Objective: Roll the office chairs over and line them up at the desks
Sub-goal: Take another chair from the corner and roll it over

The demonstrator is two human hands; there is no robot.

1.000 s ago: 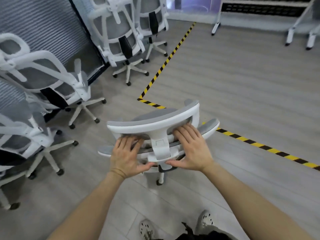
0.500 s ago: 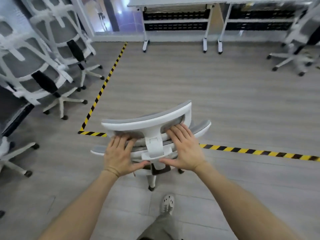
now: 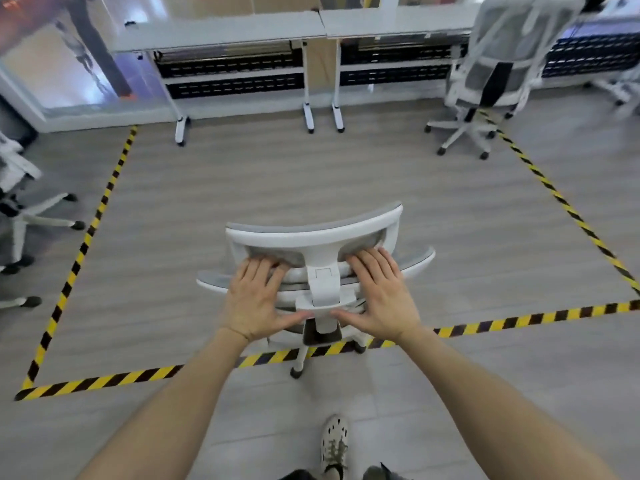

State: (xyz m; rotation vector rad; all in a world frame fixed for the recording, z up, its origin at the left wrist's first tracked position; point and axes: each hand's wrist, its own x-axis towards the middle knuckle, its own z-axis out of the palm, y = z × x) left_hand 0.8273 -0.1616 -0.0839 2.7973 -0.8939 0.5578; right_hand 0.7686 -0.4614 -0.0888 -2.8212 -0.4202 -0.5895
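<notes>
Ok, quick status. Vs 1 s back, the view and the chair (image 3: pixel 311 237) have swung off the cluster parked along the left wall and now face the desks (image 3: pixel 221 38) square on. Desks went from barely in shot to filling the top of frame. Chair has also rolled fwd: the hazard tape (image 3: pixel 104 379) was ahead of it, now its base sits on the near tape line and the headrest is already over the taped zone.

Hands unchanged. Left hand (image 3: pixel 256 299) and right hand (image 3: pixel 381 296) lie flat on the back frame, one each side of the centre bracket (image 3: pixel 323 285). Fingers are near straight and close together, tips on the mesh under the headrest bar, thumbs stretched inward toward the bracket. Pushing, not clutching.

Meaning, imo: turn is done, what's left is a straight run over open floor to the desks. A parked chair (image 3: pixel 498 64) already stands by the right-hand desk, so the free slot looks like the left one. Spare chairs (image 3: pixel 34 211) sit at the left edge, so prob more trips.

Text/brands: none legible. No logo seen on the bracket. Glass panel (image 3: pixel 69 64) top left has a blurred graphic, can't read it.
</notes>
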